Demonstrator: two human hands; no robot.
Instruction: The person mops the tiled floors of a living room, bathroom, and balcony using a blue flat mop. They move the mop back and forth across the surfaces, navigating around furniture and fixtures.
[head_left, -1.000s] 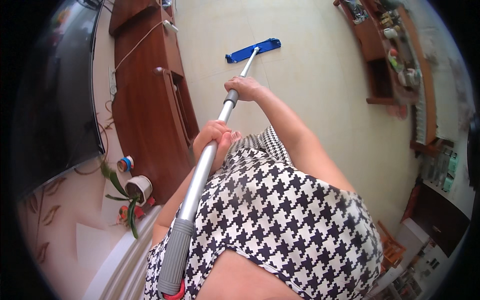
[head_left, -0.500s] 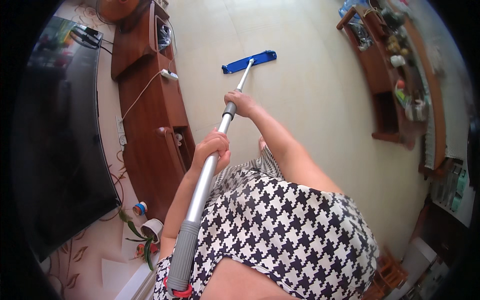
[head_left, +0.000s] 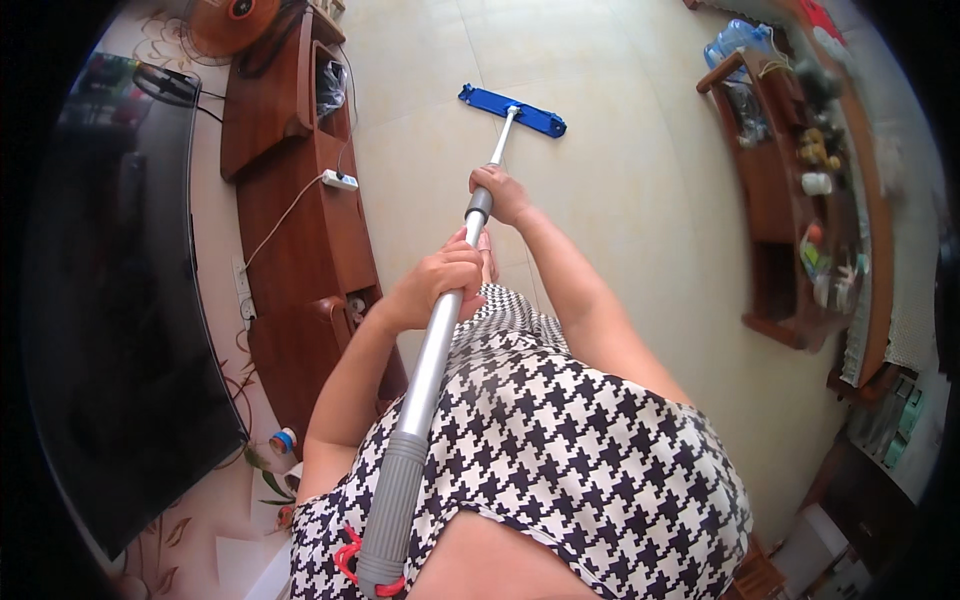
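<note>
Floor: pale tiles [head_left: 620,230] with thin joint lines, running between the furniture on both sides.
Left side: a reddish-brown wooden cabinet [head_left: 290,225] with a white power strip [head_left: 340,180] on it; a large dark television [head_left: 130,300] stands beside it, and a round brown fan [head_left: 235,22] shows near the top corner.
Right side: a low wooden desk [head_left: 765,205] with open compartments bears a white cup [head_left: 816,184] and other small things, some blurred; a clear blue bottle [head_left: 738,40] is near its far end.
Mop: a flat mop [head_left: 430,365] slants forward from the person's chest, its blue head [head_left: 535,118] lying on the tiles.
Left hand: the left hand [head_left: 440,282] is wrapped around the thicker silver pole, nearer the body.
Right hand: the right hand [head_left: 502,195] is closed around the pole farther forward, at the grey collar [head_left: 480,204].
Handle end: a ribbed grey grip [head_left: 393,500] with a red cord [head_left: 348,555], against the black-and-white patterned dress [head_left: 580,450].
</note>
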